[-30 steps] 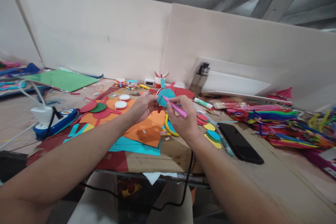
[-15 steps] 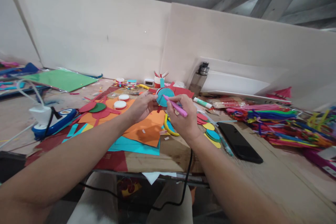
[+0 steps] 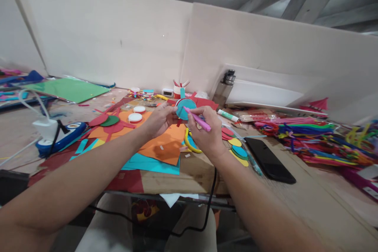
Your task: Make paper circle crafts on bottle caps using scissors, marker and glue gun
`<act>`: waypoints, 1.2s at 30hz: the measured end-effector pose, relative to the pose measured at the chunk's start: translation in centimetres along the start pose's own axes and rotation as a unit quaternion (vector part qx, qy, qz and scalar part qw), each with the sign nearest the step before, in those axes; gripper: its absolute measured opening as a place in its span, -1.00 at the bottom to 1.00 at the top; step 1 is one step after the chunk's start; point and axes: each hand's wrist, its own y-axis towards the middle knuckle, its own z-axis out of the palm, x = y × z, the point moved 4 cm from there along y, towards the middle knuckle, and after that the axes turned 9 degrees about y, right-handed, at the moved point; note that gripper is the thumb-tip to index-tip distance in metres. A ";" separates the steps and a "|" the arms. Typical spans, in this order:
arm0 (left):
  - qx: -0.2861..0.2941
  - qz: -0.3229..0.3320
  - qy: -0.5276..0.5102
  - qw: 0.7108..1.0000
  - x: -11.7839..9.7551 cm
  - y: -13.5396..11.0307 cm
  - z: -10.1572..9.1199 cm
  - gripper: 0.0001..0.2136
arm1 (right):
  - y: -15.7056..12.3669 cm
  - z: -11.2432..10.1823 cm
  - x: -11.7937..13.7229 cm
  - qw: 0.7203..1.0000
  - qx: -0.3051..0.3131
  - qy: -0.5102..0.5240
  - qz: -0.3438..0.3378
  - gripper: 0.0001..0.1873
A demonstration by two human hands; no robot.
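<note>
Between the fingertips of my left hand (image 3: 162, 120) is a round craft piece (image 3: 185, 108) with a blue disc face, a pale rim behind it and a blue strip rising from its top. My right hand (image 3: 206, 130) is closed around a pink marker pen (image 3: 201, 121), whose tip meets the blue face near its middle. Under my hands lie orange paper sheets (image 3: 161, 145) over blue sheets (image 3: 153, 165). A yellow ring-shaped item (image 3: 190, 143) lies just below the right hand. Two white-topped round pieces (image 3: 135, 117) stand left of my left hand.
A black phone (image 3: 269, 159) and several coloured paper discs (image 3: 239, 151) lie to the right, near a glue stick (image 3: 228, 115). Colourful pipe cleaners (image 3: 313, 138) are heaped further right. A blue power strip (image 3: 63, 138) sits left. A black cable (image 3: 213, 197) hangs over the front edge.
</note>
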 end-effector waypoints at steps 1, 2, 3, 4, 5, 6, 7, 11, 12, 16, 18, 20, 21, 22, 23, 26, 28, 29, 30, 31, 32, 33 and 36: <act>0.002 0.000 -0.001 1.000 0.0 0.0 0.0 -0.85 | 0.0 0.0 0.0 1.000 0.001 0.000 0.001 -0.95; 0.003 0.000 -0.001 1.000 0.1 0.0 -0.1 -0.85 | 0.0 0.0 0.0 1.000 0.001 -0.001 0.003 -0.95; 0.004 0.000 -0.002 1.000 0.1 0.0 -0.1 -0.85 | 0.0 0.0 0.0 1.000 0.002 0.000 0.005 -0.95; 0.005 0.000 -0.002 1.000 0.1 0.0 -0.2 -0.84 | 0.0 0.0 0.0 1.000 0.003 0.001 0.007 -0.95; 0.005 0.000 -0.002 1.000 0.2 0.0 -0.2 -0.84 | 0.0 0.0 0.0 1.000 0.003 0.001 0.008 -0.96; 0.006 -0.001 -0.002 1.000 0.2 0.0 -0.2 -0.83 | 0.0 0.0 0.0 1.000 0.004 0.001 0.009 -0.96; 0.006 -0.002 -0.002 1.000 0.2 0.0 -0.2 -0.83 | 0.0 0.0 0.0 1.000 0.005 0.001 0.010 -0.96; 0.002 -0.003 -0.004 1.000 0.2 0.0 -0.1 -0.84 | 0.0 0.0 0.0 1.000 0.004 0.001 0.008 -0.95; 0.003 -0.002 -0.003 1.000 0.1 0.0 -0.1 -0.84 | 0.0 0.0 0.0 1.000 0.003 0.001 0.007 -0.95; 0.009 0.001 -0.003 1.000 0.1 0.0 0.0 -0.84 | -0.1 0.0 -0.1 1.000 0.005 -0.005 0.013 -0.96; 0.008 0.000 -0.006 1.000 0.1 0.0 -0.1 -0.84 | -0.1 0.1 -0.2 1.000 0.007 -0.003 0.017 -0.97; 0.005 -0.003 -0.006 1.000 0.2 0.1 -0.1 -0.84 | -0.1 0.1 -0.2 1.000 0.006 -0.002 0.017 -0.97; 0.004 -0.004 -0.005 1.000 0.2 0.1 -0.1 -0.84 | -0.1 0.1 -0.2 1.000 0.006 -0.002 0.017 -0.96; 0.004 -0.004 -0.005 1.000 0.2 0.1 -0.2 -0.84 | 0.0 0.0 -0.1 1.000 0.005 -0.004 0.017 -0.96; 0.003 -0.004 -0.004 1.000 0.2 0.1 -0.2 -0.85 | 0.0 0.0 -0.1 1.000 0.005 -0.006 0.015 -0.96; 0.002 -0.006 -0.005 1.000 0.1 0.1 -0.1 -0.85 | 0.0 0.0 -0.1 1.000 0.003 -0.007 0.010 -0.96; 0.002 -0.006 -0.007 1.000 0.1 0.0 -0.1 -0.84 | 0.0 0.0 0.0 1.000 0.002 -0.002 0.007 -0.96; 0.002 -0.006 -0.007 1.000 0.1 0.0 -0.1 -0.84 | 0.0 0.0 0.0 1.000 0.002 0.000 0.007 -0.95; 0.002 -0.006 -0.007 1.000 0.1 0.0 -0.1 -0.84 | 0.0 0.0 -0.1 1.000 0.001 0.000 0.007 -0.95; 0.003 -0.006 -0.008 1.000 0.1 0.0 -0.1 -0.84 | 0.0 0.0 -0.1 1.000 0.001 -0.001 0.007 -0.95; 0.005 -0.006 -0.008 1.000 0.2 0.0 -0.1 -0.84 | 0.0 0.0 -0.1 1.000 0.002 -0.002 0.008 -0.95; 0.006 -0.005 -0.008 1.000 0.2 0.0 -0.1 -0.84 | 0.0 0.0 -0.1 1.000 0.004 -0.003 0.010 -0.95; 0.004 -0.004 -0.011 1.000 0.2 0.1 -0.2 -0.84 | 0.0 0.0 -0.1 1.000 0.007 -0.003 0.014 -0.96</act>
